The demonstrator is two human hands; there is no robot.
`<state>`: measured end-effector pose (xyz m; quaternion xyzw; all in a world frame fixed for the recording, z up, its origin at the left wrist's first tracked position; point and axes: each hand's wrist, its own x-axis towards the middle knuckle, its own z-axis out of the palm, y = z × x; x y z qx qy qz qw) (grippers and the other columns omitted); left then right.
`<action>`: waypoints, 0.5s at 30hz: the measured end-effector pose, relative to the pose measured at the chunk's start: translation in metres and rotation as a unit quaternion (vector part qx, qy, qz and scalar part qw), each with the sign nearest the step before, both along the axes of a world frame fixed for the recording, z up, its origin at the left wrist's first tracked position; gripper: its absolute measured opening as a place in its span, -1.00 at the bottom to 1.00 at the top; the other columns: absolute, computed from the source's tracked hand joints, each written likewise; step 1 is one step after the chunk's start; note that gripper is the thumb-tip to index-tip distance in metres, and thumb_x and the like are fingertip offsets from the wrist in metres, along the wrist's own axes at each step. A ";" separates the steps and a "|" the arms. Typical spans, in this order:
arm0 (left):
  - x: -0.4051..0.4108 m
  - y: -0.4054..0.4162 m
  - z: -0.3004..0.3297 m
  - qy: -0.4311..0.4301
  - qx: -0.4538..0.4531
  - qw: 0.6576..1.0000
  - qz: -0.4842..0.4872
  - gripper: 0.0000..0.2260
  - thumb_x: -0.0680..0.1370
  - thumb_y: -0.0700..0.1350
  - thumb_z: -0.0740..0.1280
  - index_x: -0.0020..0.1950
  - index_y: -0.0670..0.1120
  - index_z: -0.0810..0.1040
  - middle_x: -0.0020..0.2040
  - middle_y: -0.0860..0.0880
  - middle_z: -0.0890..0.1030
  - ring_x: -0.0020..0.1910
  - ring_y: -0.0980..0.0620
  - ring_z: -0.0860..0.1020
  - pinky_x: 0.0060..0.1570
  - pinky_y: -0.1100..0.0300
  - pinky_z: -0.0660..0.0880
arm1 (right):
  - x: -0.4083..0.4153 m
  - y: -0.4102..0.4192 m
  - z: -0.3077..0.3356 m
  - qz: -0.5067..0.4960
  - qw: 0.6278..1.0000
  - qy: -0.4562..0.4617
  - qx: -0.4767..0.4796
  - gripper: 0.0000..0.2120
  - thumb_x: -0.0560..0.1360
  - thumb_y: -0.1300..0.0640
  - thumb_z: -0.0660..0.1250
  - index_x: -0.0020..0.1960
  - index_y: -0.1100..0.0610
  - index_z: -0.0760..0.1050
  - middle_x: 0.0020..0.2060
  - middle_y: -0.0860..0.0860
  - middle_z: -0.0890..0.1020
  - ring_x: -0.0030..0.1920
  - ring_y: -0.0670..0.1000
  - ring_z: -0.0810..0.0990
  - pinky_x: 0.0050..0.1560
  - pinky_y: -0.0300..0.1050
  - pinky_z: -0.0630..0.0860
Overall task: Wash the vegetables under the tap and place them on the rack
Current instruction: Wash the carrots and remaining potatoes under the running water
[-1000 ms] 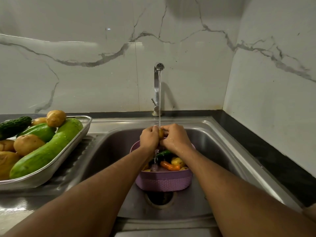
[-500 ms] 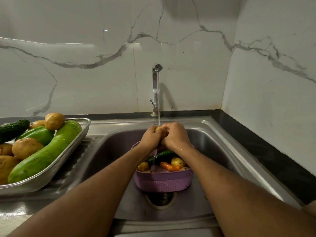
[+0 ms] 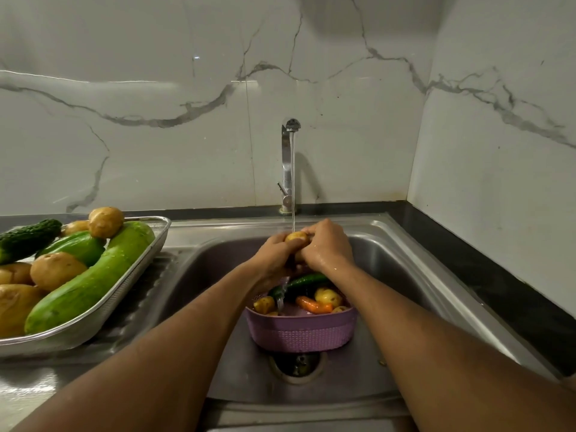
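Both hands hold a small yellow potato (image 3: pixel 296 236) under the running stream from the chrome tap (image 3: pixel 288 163). My left hand (image 3: pixel 274 255) cups it from the left and my right hand (image 3: pixel 327 247) wraps it from the right. Below them a purple basket (image 3: pixel 300 333) stands in the steel sink (image 3: pixel 405 275) with a carrot (image 3: pixel 313 304), small potatoes (image 3: pixel 327 296) and a dark cucumber (image 3: pixel 307 280) inside. On the left drainboard the metal mesh rack (image 3: pixel 137 277) carries large green gourds (image 3: pixel 90 282), potatoes (image 3: pixel 57 269) and a dark green cucumber (image 3: pixel 28 238).
The sink drain (image 3: pixel 297 364) lies just in front of the basket. A marble wall stands behind and to the right, with a black counter strip (image 3: pixel 498 282) along the right side of the sink.
The hands have risen a little with the potato and turned it, so more of it shows under the water. The basket and the rack have stayed put.
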<state>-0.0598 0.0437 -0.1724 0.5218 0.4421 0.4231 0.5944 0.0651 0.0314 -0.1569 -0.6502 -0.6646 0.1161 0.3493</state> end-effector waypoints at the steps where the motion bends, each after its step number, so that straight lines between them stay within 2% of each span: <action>1: -0.001 0.001 -0.002 -0.006 -0.002 1.000 -0.006 -0.68 0.66 -0.12 0.32 0.41 -0.13 0.46 0.19 -0.23 0.59 0.01 -0.11 0.61 -0.11 0.05 0.65 | 0.000 0.001 0.000 -0.004 1.000 0.005 -0.005 -0.85 0.40 0.10 0.58 -0.05 -0.01 0.68 -0.23 -0.08 0.69 -0.20 -0.08 0.66 -0.08 -0.04 0.68; 3: 0.003 0.003 -0.006 0.015 0.018 1.000 0.017 -0.67 0.64 -0.12 0.35 0.40 -0.10 0.46 0.23 -0.23 0.58 0.13 -0.16 0.62 0.08 -0.08 0.65 | 0.000 0.001 -0.001 -0.016 1.000 -0.005 0.000 -0.85 0.43 0.09 0.56 -0.03 0.00 0.67 -0.20 -0.07 0.68 -0.19 -0.07 0.64 -0.13 -0.10 0.63; 5: 0.010 0.004 -0.008 0.069 0.054 0.994 0.068 -0.72 0.65 -0.05 0.34 0.34 -0.05 0.47 0.20 -0.19 0.59 0.16 -0.17 0.61 0.19 -0.18 0.61 | -0.004 -0.001 -0.001 -0.020 0.999 -0.026 0.018 -0.89 0.48 0.09 0.52 0.00 0.00 0.66 -0.18 -0.05 0.67 -0.18 -0.06 0.61 -0.19 -0.15 0.55; 9: 0.013 0.007 -0.006 0.114 0.076 0.979 0.148 -0.72 0.69 0.06 0.24 0.31 -0.07 0.50 0.10 -0.13 0.62 0.08 -0.10 0.63 0.17 -0.14 0.61 | -0.012 -0.004 0.000 -0.001 0.998 -0.056 0.037 -0.87 0.52 0.13 0.48 0.06 0.01 0.68 -0.15 -0.01 0.69 -0.11 0.01 0.66 -0.16 -0.11 0.55; 13: 0.006 0.005 -0.004 0.071 0.039 0.983 0.162 -0.67 0.74 0.11 0.08 0.07 -0.04 0.55 0.02 -0.18 0.64 0.03 -0.11 0.65 0.18 -0.16 0.61 | -0.016 -0.008 0.002 0.024 0.995 -0.085 0.034 -0.90 0.45 0.13 0.50 -0.05 0.02 0.66 -0.21 -0.02 0.66 -0.15 0.01 0.64 -0.06 -0.02 0.63; 15: 0.003 0.003 -0.004 0.047 0.007 0.985 0.166 -0.64 0.75 0.11 0.06 0.08 -0.07 0.55 0.01 -0.20 0.64 0.00 -0.12 0.64 0.10 -0.11 0.64 | -0.016 -0.008 0.002 0.037 0.995 -0.084 0.031 -0.87 0.43 0.11 0.53 -0.04 -0.01 0.66 -0.20 -0.04 0.67 -0.13 0.00 0.64 -0.01 0.02 0.64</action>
